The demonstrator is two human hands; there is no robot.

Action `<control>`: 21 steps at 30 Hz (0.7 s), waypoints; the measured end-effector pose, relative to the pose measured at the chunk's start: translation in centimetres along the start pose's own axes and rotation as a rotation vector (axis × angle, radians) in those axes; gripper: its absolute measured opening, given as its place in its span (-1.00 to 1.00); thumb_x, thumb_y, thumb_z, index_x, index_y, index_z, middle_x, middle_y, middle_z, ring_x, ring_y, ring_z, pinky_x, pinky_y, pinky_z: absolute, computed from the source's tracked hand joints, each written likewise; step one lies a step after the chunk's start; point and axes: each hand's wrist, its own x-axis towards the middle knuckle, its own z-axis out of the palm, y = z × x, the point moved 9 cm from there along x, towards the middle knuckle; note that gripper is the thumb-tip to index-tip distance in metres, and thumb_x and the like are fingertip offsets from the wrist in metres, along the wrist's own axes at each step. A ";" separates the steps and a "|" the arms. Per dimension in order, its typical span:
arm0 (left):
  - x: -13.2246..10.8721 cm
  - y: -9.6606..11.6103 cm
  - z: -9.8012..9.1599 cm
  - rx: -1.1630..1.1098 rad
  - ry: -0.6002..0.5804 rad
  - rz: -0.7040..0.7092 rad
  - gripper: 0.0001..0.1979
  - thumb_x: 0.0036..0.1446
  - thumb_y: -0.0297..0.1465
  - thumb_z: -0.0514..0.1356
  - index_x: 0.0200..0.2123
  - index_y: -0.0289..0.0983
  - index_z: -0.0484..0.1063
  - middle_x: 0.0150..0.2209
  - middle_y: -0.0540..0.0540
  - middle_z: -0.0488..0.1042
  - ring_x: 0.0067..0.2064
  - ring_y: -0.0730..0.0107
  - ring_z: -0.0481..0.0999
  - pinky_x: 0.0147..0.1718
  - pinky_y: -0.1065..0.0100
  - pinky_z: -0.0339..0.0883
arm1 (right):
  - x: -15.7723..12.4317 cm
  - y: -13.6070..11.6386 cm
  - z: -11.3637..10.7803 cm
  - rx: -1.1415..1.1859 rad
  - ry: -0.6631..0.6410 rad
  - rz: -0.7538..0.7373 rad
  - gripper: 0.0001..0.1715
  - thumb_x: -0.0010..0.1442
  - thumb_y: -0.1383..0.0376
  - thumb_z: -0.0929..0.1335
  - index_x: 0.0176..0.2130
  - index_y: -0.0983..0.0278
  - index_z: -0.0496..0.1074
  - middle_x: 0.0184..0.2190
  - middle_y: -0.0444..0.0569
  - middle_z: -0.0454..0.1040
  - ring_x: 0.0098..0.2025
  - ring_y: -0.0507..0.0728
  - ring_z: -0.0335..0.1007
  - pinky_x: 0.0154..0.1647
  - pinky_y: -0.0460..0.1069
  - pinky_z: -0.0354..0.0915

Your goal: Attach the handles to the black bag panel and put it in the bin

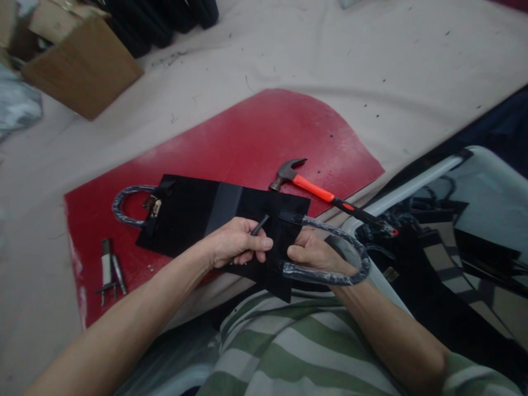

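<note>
A black bag panel (185,209) lies across the red mat, a grey band over its middle and a plastic-wrapped loop handle (119,206) with brass-coloured hardware at its left end. In my left hand (241,242) is a thin dark metal rod (260,224), pinched at a slant with one end at the panel's surface. My right hand (315,252) grips the panel's right edge, thumb on top and the other fingers mostly hidden beneath. Around that wrist loops a second plastic-wrapped handle (361,247), joined to the panel's right end.
A claw hammer (313,188) with an orange and black grip rests on the red mat (264,132). Slim metal tools (108,269) lie at its left. A white bin (495,170) with black bag pieces stands at right. Top left holds a cardboard box (86,66).
</note>
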 end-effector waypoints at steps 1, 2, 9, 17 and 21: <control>0.0 0.1 0.0 -0.002 0.001 0.005 -0.71 -0.09 -0.28 0.38 -0.48 -0.32 0.37 -0.57 -0.07 0.50 -0.74 0.64 0.19 -0.80 0.56 -0.11 | -0.1 0.1 -0.2 0.004 0.019 -0.007 -0.48 0.06 0.09 0.54 -0.09 0.38 0.52 -0.31 -0.01 0.53 -0.35 0.02 0.40 -0.34 -0.11 0.27; -0.1 0.1 0.1 -0.005 0.003 0.011 -0.71 -0.09 -0.28 0.39 -0.48 -0.32 0.37 -0.57 -0.07 0.50 -0.74 0.64 0.19 -0.80 0.56 -0.11 | -0.2 0.4 -0.5 0.009 0.044 -0.012 -0.48 0.06 0.09 0.54 -0.10 0.38 0.52 -0.32 -0.01 0.53 -0.35 0.02 0.40 -0.32 -0.10 0.28; -0.3 0.0 0.0 0.015 0.031 0.052 -0.70 -0.06 -0.24 0.37 -0.48 -0.33 0.38 -0.57 -0.06 0.49 -0.74 0.63 0.21 -0.79 0.55 -0.08 | -1.3 1.7 -2.7 -0.027 0.247 -0.030 -0.40 0.00 0.01 0.56 -0.11 0.36 0.53 -0.52 -0.08 0.45 -0.49 0.03 0.34 -0.44 -0.07 0.29; -0.3 0.0 -0.2 0.047 0.097 0.072 -0.70 -0.08 -0.24 0.37 -0.49 -0.31 0.37 -0.59 -0.04 0.48 -0.74 0.63 0.18 -0.79 0.54 -0.07 | -0.7 2.2 -3.3 -0.040 0.243 -0.075 -0.35 -0.02 -0.02 0.56 -0.07 0.33 0.53 -0.55 -0.10 0.42 -0.51 0.05 0.32 -0.45 -0.05 0.30; -0.4 0.1 -0.1 0.034 0.104 0.060 -0.71 -0.11 -0.26 0.36 -0.50 -0.30 0.35 -0.60 -0.05 0.47 -0.75 0.61 0.18 -0.80 0.54 -0.08 | 0.0 2.4 -2.9 -0.013 0.204 -0.091 -0.40 -0.03 -0.02 0.57 -0.12 0.32 0.54 -0.54 -0.11 0.41 -0.55 0.00 0.27 -0.48 -0.08 0.26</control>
